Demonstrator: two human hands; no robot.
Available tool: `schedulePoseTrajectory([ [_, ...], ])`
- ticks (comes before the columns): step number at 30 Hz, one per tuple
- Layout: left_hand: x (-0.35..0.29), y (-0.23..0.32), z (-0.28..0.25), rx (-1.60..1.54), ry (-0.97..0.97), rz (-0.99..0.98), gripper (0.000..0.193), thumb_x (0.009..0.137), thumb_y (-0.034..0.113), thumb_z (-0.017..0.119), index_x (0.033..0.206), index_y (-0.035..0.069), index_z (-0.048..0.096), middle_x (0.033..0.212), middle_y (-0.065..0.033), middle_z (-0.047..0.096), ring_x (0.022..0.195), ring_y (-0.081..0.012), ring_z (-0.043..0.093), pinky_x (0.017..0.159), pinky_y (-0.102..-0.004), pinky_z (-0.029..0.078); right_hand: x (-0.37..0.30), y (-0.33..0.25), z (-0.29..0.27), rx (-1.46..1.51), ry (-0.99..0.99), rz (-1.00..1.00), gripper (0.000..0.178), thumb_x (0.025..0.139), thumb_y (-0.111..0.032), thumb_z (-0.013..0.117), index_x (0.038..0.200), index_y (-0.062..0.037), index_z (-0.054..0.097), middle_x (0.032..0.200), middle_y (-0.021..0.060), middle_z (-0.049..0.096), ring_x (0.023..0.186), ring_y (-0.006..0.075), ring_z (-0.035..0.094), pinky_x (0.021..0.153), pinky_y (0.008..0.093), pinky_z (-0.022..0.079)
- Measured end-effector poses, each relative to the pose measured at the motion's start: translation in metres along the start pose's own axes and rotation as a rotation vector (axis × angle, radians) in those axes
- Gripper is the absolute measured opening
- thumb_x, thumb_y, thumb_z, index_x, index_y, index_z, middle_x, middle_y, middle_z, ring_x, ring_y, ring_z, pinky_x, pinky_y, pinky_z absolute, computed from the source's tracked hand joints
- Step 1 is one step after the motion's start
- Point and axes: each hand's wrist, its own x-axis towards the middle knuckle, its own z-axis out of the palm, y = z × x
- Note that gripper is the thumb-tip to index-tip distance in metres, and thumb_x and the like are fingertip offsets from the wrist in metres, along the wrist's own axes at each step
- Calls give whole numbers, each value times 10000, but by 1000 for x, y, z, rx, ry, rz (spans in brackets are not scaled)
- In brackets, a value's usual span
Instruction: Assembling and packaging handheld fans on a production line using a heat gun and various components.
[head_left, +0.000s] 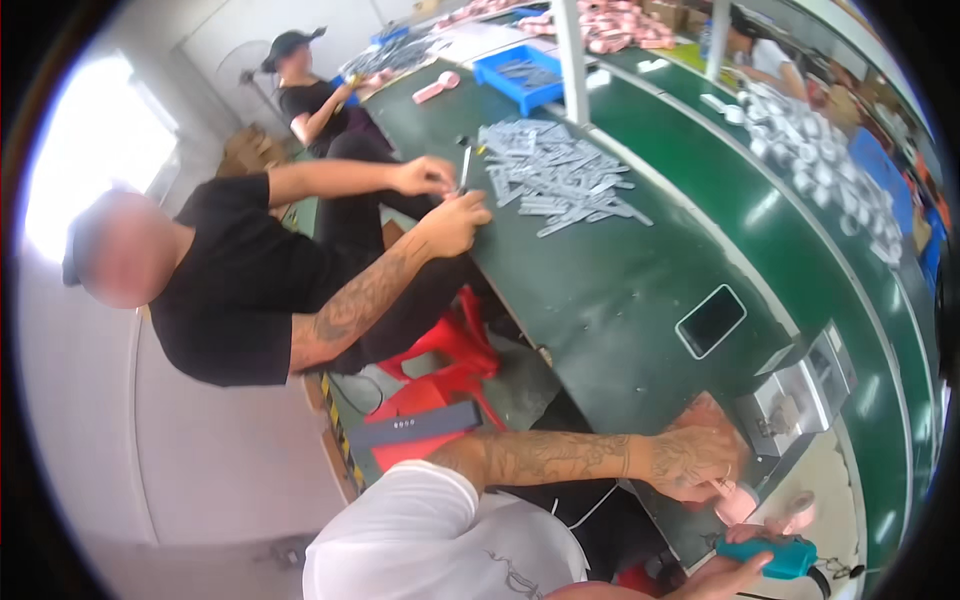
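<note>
My left hand [692, 462] reaches across the green bench from a tattooed forearm. Its fingers are bent around a pink round part [736, 504], though the grip is partly hidden. A blurred pinkish piece [706, 412] lies beneath and beyond this hand. At the lower right, my right hand [735, 572] is closed around a teal hand tool [775, 557] with a dark end; its exact kind is unclear. Another pink ring-shaped part [798, 512] is just beyond the tool. A silver metal box-like device [800, 390] stands close to my left hand.
A phone [711, 321] lies on the green bench [620, 300]. Farther off are a pile of grey plastic strips [555, 170] and a blue tray [520, 75]. A co-worker in black [240, 270] sits at left, hands over the bench edge. Red stools [440, 350] stand below.
</note>
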Motion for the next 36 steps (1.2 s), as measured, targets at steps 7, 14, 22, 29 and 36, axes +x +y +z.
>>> schedulePoseTrajectory([
  [7,11,7,-62,189,16,-54,196,841,327,726,949,163,727,989,-46,684,1019,-296,644,933,-513,468,22,31,8,542,-187,29,621,1018,-406,628,1467,3,499,1340,94,620,1077,244,602,856,387,502],
  [14,11,6,-40,32,-114,-202,249,929,321,728,1032,95,730,1055,-61,683,1031,-280,644,961,-467,494,44,-16,64,34,-126,-22,795,955,-727,590,1226,18,534,785,75,548,717,193,522,681,362,424],
  [22,5,4,-36,9,-147,-215,256,919,328,741,1052,109,747,1078,-55,665,1051,-290,612,1035,-506,470,51,0,75,34,-166,-114,806,932,-711,642,1207,40,539,756,79,567,651,191,561,612,341,453],
  [29,6,4,-42,-8,-168,-218,295,914,316,747,1128,115,718,1163,-72,649,1137,-304,596,1075,-511,443,57,9,83,33,-146,-132,804,910,-680,711,1203,54,560,753,72,612,636,155,585,535,257,410],
  [36,6,0,-39,6,-197,-187,278,892,277,772,1077,86,690,1178,-81,651,1138,-325,598,1015,-511,482,59,8,85,-55,-147,-126,781,940,-726,613,1155,22,550,703,49,519,613,179,526,596,353,445],
])
